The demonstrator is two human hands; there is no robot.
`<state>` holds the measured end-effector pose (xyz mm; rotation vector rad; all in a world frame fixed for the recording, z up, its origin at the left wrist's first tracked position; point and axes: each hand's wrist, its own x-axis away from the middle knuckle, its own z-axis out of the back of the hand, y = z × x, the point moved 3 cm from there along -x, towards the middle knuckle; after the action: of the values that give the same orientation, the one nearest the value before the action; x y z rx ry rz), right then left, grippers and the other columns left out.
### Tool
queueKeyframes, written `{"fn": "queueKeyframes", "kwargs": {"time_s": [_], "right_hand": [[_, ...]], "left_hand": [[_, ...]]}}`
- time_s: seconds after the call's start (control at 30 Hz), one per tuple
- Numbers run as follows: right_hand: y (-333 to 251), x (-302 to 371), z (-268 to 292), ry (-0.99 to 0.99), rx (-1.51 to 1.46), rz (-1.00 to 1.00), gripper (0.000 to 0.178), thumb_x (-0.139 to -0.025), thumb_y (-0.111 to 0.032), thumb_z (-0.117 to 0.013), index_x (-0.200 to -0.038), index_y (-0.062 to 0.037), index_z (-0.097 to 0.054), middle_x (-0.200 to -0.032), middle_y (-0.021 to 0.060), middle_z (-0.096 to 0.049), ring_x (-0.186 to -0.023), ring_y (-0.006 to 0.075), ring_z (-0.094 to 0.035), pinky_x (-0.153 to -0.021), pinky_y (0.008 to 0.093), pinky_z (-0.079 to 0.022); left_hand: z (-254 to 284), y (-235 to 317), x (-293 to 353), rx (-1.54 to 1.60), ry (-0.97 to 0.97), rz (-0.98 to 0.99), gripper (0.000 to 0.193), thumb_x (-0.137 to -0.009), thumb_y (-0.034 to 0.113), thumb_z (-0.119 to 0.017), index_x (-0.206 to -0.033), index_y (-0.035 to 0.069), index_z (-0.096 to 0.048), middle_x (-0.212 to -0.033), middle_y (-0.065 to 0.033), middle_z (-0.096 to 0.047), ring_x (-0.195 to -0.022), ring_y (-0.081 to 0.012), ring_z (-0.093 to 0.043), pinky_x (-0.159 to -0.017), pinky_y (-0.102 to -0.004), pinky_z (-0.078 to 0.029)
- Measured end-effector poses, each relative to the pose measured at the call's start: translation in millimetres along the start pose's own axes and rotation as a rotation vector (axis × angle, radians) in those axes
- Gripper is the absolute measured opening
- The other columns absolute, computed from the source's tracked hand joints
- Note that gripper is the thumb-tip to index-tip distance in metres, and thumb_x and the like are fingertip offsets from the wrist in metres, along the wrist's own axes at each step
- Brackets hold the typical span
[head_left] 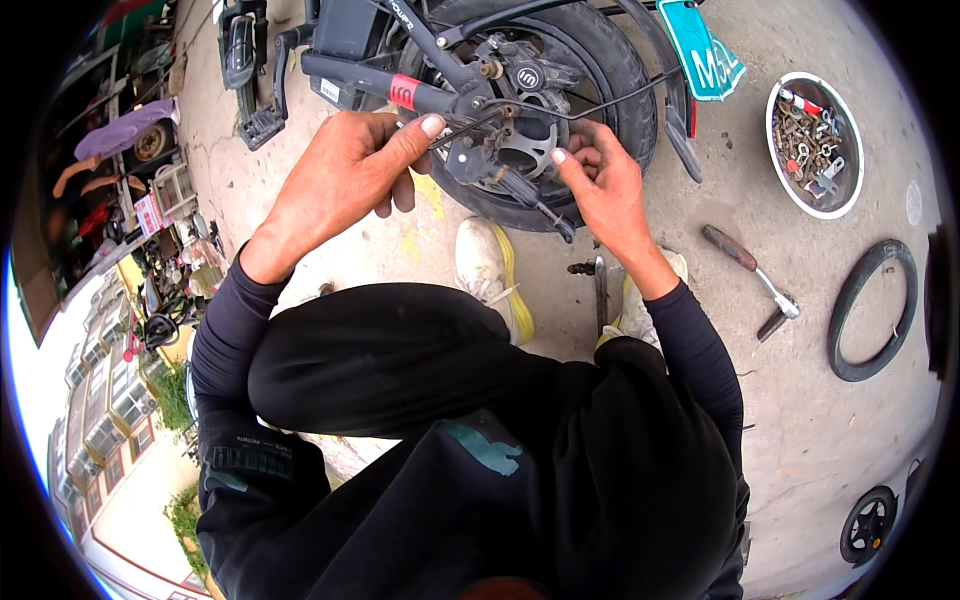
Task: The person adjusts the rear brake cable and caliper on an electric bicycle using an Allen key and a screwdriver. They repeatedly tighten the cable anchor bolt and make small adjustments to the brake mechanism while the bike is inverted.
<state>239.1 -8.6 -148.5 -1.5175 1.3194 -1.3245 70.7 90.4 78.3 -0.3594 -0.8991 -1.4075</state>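
The rear wheel (632, 110) of a small black electric bike lies in front of me, with its hub and a spoked metal disc (525, 148) exposed. Between the thumb and fingers of my left hand (358, 165) is a thin dark rod (462, 131); its far end reaches the hub, and whether it is a tool or a cable end I cannot tell. My right hand (606, 185) is closed at the disc's right edge, thumb and curled fingers together. What they grip there is hidden. A black cable (620, 97) runs above that hand.
On the right stands a metal bowl (775, 150) of bolts and small parts. Below it lie a ratchet wrench (765, 283) and a black rubber ring (838, 330). Another tool (601, 290) rests between my shoes (482, 262). A green plate (690, 50) hangs behind the wheel.
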Motion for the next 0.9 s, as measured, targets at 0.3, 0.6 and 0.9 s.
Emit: {"fn": "queueKeyframes", "kwargs": {"time_s": [0.3,0.6,0.9], "right_hand": [[-1,0,-1,0.001,0.016,0.009,0.037,-0.093,-0.013,-0.076,-0.122,0.0024,-0.061,-0.093,0.0102,-0.068,-0.074,0.0112,-0.065,-0.068,0.0279,-0.055],[-3,0,-1,-0.01,0.057,0.02,0.037,-0.093,-0.015,-0.076,-0.122,0.0029,-0.061,-0.093,0.0105,-0.068,-0.073,0.0111,-0.065,-0.067,0.0276,-0.054],[0,1,1,-0.008,0.033,0.008,0.037,-0.094,-0.013,-0.075,-0.124,0.0029,-0.06,-0.094,0.0097,-0.068,-0.074,0.0101,-0.064,-0.068,0.0268,-0.054]], "left_hand": [[-10,16,7,-0.784,0.269,-0.543,0.02,-0.099,0.016,-0.064,-0.114,0.004,-0.069,-0.067,-0.0076,-0.066,-0.055,-0.0214,-0.063,-0.055,-0.0361,-0.05],[-11,13,21,-1.127,0.157,-0.81,0.064,-0.081,0.005,-0.067,-0.144,0.01,-0.055,-0.13,-0.0136,-0.063,-0.094,-0.028,-0.07,-0.07,-0.0385,-0.058],[6,16,16,-0.622,0.115,-0.278,0.04,-0.096,0.027,-0.072,-0.127,0.003,-0.064,-0.115,-0.0158,-0.074,-0.086,-0.0357,-0.071,-0.074,-0.0421,-0.056]]}}
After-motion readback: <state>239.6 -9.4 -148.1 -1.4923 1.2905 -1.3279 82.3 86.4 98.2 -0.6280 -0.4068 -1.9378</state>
